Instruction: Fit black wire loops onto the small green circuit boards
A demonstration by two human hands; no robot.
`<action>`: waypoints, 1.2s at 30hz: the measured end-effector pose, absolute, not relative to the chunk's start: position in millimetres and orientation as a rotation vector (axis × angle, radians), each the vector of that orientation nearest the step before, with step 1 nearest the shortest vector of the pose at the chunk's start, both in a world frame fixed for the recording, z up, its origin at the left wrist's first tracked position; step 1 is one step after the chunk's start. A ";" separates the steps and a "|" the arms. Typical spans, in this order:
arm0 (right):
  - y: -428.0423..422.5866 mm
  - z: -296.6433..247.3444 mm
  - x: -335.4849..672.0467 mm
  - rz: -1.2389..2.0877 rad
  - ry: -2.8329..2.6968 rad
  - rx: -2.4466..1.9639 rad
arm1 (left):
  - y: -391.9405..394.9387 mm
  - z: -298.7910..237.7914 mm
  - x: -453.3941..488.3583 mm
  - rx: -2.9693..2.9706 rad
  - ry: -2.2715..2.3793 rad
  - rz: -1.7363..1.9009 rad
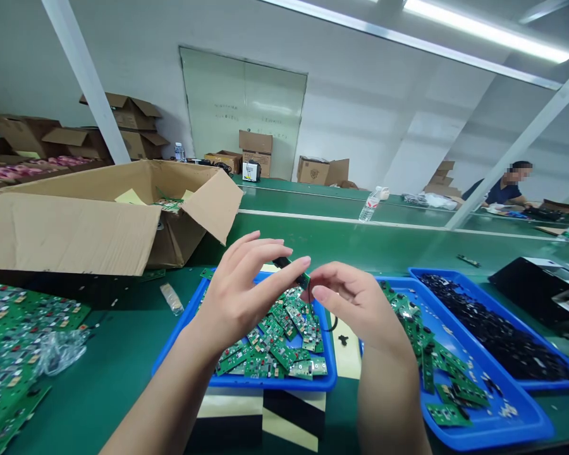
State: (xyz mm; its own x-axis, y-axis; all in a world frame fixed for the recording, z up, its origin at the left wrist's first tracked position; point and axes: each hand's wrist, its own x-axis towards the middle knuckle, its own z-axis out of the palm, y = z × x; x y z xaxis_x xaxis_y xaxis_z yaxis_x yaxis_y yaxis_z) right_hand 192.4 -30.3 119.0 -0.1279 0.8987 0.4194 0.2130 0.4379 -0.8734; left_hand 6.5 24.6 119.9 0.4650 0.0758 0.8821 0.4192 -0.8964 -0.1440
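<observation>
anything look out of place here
A small black part lies on a pale yellow sheet, right of the blue rectangular tray of green circuit boards; a narrow board-like strip lies alone on the green bench. Both look stray, outside any tray.

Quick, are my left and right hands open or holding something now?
Left hand: holding a small circuit board between thumb and fingers.
Right hand: fingers curled by the board's end and black wire; grip cannot be told.

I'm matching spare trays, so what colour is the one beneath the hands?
The tray is blue, seen best in the head view.
</observation>
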 end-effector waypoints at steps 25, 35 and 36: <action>-16.5 110.5 177.4 1.196 -1.307 -0.682 | 33.5 117.7 9.1 -2.563 -0.466 -1.592; -16.6 109.8 181.0 1.346 -1.308 -0.526 | 38.2 118.9 9.4 -2.753 -0.384 -1.646; -17.0 109.9 180.5 1.337 -1.314 -0.537 | 38.3 118.9 9.1 -2.760 -0.384 -1.653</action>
State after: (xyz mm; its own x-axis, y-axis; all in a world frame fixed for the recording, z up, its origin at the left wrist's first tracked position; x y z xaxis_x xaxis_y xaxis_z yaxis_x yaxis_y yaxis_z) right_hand 180.5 -17.0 109.9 -0.2663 0.8912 0.3672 -0.3823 0.2520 -0.8890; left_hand 9.1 38.3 118.9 0.4524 0.2517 0.8556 0.1515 -0.9671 0.2044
